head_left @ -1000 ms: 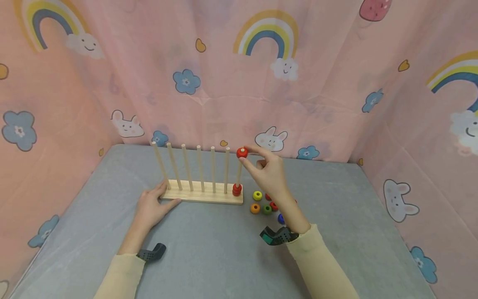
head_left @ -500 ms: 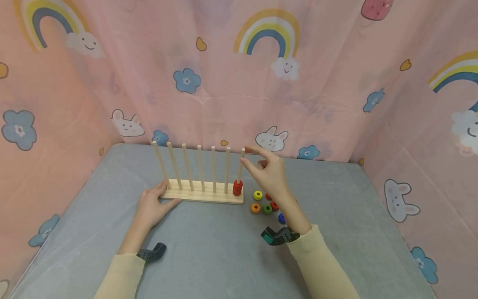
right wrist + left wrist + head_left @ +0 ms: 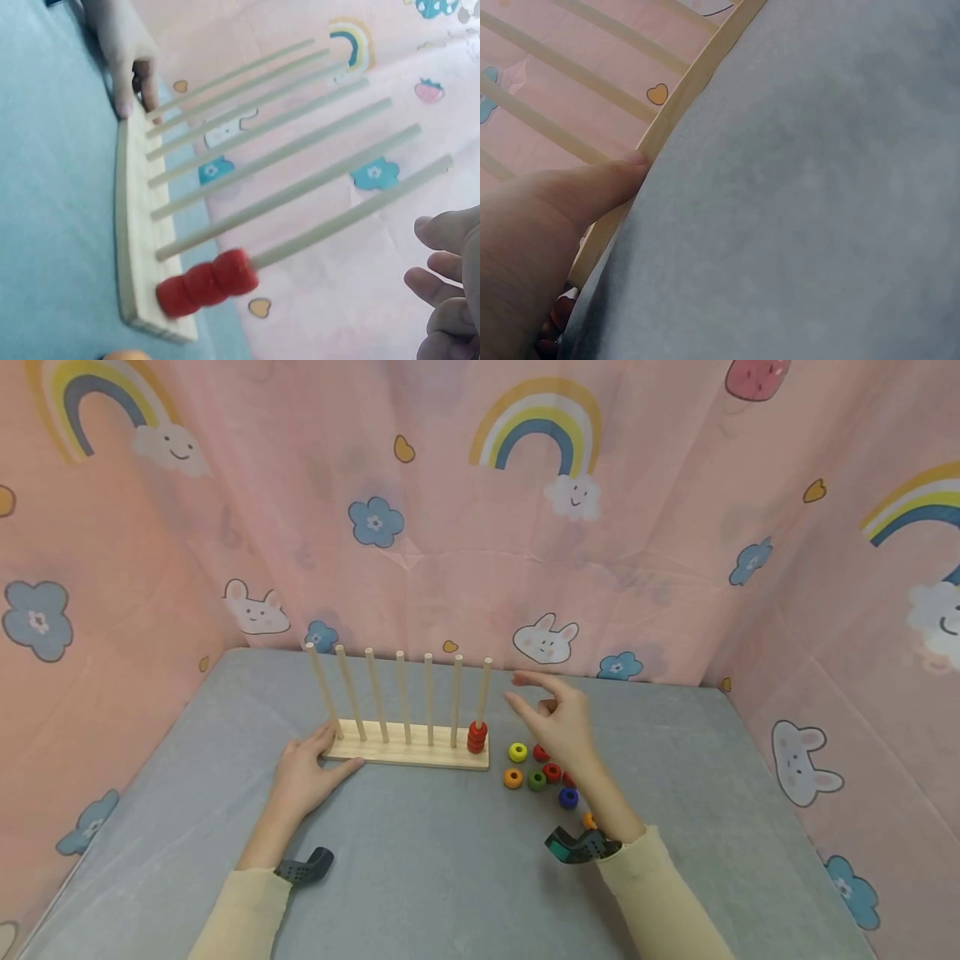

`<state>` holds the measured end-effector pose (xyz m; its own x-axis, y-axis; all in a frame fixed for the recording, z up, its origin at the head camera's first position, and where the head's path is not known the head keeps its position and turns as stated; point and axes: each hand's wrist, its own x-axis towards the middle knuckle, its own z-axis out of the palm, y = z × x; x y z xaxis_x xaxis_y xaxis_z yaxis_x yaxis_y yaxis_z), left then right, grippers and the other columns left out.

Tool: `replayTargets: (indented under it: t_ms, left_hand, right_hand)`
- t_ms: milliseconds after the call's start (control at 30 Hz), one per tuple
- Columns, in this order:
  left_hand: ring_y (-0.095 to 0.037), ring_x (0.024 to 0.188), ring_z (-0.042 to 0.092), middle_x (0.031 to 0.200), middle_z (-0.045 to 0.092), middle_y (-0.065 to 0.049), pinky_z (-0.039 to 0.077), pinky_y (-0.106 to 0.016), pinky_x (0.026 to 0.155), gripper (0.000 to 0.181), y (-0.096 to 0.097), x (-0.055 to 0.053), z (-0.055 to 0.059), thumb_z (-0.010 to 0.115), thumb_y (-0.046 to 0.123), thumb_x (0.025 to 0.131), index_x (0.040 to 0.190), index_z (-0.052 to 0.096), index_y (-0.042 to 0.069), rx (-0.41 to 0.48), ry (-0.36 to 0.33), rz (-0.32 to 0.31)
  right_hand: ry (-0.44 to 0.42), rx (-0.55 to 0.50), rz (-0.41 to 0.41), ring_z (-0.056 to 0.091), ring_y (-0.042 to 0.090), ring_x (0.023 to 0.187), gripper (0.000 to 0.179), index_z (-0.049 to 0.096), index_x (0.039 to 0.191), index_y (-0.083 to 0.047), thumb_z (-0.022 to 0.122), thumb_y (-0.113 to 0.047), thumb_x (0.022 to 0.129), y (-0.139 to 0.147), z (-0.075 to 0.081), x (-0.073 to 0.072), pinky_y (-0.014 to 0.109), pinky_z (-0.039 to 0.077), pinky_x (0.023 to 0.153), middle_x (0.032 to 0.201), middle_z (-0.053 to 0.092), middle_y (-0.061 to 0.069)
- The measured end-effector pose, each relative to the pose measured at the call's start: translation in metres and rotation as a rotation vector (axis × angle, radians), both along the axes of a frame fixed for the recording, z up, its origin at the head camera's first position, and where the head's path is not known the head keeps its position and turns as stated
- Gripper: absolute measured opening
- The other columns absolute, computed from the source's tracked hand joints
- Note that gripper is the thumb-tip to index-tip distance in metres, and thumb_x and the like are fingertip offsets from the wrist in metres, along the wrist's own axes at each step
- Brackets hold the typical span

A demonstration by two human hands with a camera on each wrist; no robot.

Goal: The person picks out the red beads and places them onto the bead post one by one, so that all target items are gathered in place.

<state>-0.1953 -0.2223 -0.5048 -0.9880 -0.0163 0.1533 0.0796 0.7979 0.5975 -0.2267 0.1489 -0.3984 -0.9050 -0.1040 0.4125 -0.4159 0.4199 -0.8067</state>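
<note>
A wooden peg stand [image 3: 405, 755] with a row of several upright pegs stands on the table. Red beads [image 3: 477, 737], three of them, are stacked at the foot of its rightmost peg; the right wrist view shows the same red stack [image 3: 208, 283]. At the stand's left end, my left hand [image 3: 306, 770] grips the base, thumb along the front edge and fingers round the far side. In the left wrist view the thumb [image 3: 607, 184] presses that edge. My right hand [image 3: 558, 718] hovers just right of the rightmost peg, thumb and index finger apart, nothing between them.
Loose beads lie right of the stand: yellow [image 3: 517, 752], orange [image 3: 513, 778], green [image 3: 537, 780], blue [image 3: 568, 797] and several red [image 3: 551, 772]. Another orange bead [image 3: 589, 821] is partly behind the right wrist. A pink patterned curtain [image 3: 450, 585] borders the grey table [image 3: 420, 877].
The red bead my right hand held at the rightmost peg's top was let go and dropped onto the two below. That hand then moved right, off the peg. My left hand stayed put.
</note>
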Motion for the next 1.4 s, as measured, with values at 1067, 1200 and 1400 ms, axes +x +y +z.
replayTargets:
  t_ms: [1067,1200,1400]
  left_hand:
    - [-0.044,0.115,0.051,0.164,0.043,-0.023,0.043,-0.055,0.095,0.088,-0.001,-0.001,0.0,0.082,0.046,0.093,0.159,0.045,0.0,0.019,-0.025,0.011]
    - [-0.046,0.117,0.052,0.163,0.043,-0.023,0.042,-0.055,0.095,0.088,-0.001,-0.002,-0.001,0.081,0.047,0.093,0.158,0.045,-0.001,0.008,-0.017,0.006]
    - [-0.048,0.121,0.052,0.163,0.044,-0.023,0.043,-0.056,0.097,0.087,-0.001,-0.001,-0.002,0.082,0.046,0.093,0.157,0.047,-0.002,-0.002,-0.004,0.002]
  right_hand:
    - [-0.222,0.032,-0.283,0.031,0.002,0.042,0.037,0.071,0.132,0.0,0.075,-0.022,0.102,0.117,-0.088,0.028,0.023,0.032,0.043,0.126,0.074,0.02]
    - [-0.231,0.032,-0.309,0.028,0.001,0.04,0.036,0.073,0.13,0.001,0.076,-0.021,0.101,0.124,-0.099,0.029,0.022,0.031,0.042,0.124,0.075,0.022]
    - [-0.234,0.017,-0.287,0.029,0.0,0.042,0.035,0.074,0.128,0.0,0.078,-0.019,0.1,0.129,-0.113,0.029,0.022,0.03,0.042,0.12,0.076,0.023]
